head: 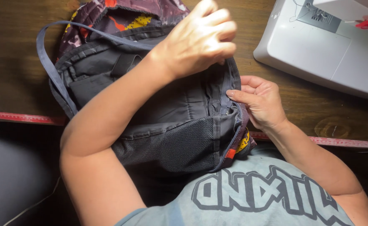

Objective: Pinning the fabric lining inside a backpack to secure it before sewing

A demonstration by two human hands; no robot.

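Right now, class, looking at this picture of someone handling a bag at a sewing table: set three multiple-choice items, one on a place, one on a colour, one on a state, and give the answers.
1. Where is the sewing machine?
A. upper right of the table
B. lower left
C. on the bag

2. What colour is the mesh pocket on the bag?
A. white
B. black
C. green

3. What is the left hand doing?
A. lying flat on the table
B. gripping the bag's edge
C. holding scissors

Answers: A, it stands at the wooden table's far right; B, dark netting; B, fingers curl over the rim while the right hand pinches the seam.
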